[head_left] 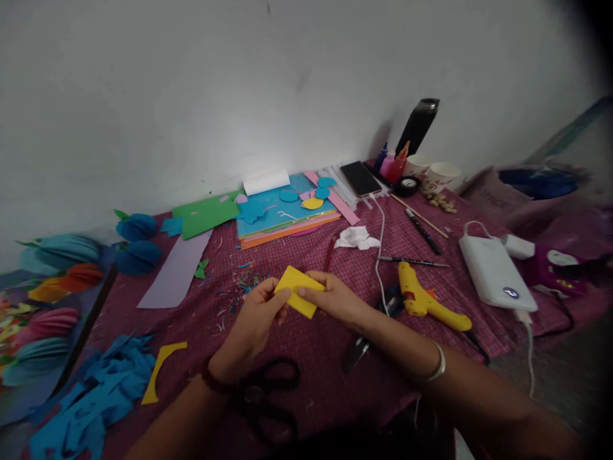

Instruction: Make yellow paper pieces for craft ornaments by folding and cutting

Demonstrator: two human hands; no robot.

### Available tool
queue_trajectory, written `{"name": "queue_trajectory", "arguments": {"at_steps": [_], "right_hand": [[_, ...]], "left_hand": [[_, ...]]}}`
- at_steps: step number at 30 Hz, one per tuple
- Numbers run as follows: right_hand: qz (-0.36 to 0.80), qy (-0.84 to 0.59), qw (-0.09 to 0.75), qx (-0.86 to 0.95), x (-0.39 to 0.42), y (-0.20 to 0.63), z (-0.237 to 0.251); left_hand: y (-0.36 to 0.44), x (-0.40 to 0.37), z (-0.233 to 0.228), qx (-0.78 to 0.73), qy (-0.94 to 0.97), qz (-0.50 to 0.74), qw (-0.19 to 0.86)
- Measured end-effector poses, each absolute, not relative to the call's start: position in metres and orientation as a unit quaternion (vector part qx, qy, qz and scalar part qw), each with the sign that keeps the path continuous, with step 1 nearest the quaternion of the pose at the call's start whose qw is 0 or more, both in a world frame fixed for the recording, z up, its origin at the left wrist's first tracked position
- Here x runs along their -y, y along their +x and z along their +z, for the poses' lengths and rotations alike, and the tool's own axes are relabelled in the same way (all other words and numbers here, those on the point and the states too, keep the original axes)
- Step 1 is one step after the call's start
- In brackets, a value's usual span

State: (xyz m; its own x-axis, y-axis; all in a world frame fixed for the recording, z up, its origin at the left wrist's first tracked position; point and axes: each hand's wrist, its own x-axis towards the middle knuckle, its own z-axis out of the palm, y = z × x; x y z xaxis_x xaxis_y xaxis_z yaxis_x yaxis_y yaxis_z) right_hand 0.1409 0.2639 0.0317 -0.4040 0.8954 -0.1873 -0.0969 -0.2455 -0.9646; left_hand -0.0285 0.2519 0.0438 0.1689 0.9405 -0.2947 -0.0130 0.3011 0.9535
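Observation:
A small yellow piece of paper (297, 281), apparently folded or stacked, is held between both hands above the checked tablecloth. My left hand (261, 313) pinches its left side, the thumb lying on top. From the right, my right hand (330, 297) grips the opposite side, also with its thumb on the face of the paper. The fingers underneath are partly hidden. Below my left wrist lie black-handled scissors (272, 377), their blades out of sight under the arm. A curved yellow paper offcut (160, 370) rests further left.
Blue paper scraps (96, 396) heap at the front left, near folded paper fruit shapes (138, 255). Coloured sheets (268, 220) are stacked against the wall. On the right are a yellow glue gun (421, 297), a white power bank (495, 271), a phone (361, 178) and a black bottle (417, 126).

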Motion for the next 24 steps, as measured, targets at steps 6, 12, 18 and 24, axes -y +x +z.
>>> {"name": "queue_trajectory", "arguments": {"at_steps": [6,12,18,24], "right_hand": [[0.665,-0.404,0.389,0.493,-0.269,0.146,0.03],[0.636,-0.424,0.445,0.466,-0.27,0.148,0.025],[0.632,-0.417,0.455,0.469,-0.269,0.151,0.028],[0.637,-0.414,0.457,0.462,-0.27,0.151,0.024]], "left_hand": [[-0.034,-0.26,0.043,-0.509,0.496,0.304,0.635],[-0.013,-0.252,0.034,-0.513,0.482,0.34,0.624],[-0.009,-0.249,0.041,-0.553,0.5,0.312,0.589],[-0.012,-0.249,0.039,-0.554,0.534,0.335,0.544]]}}
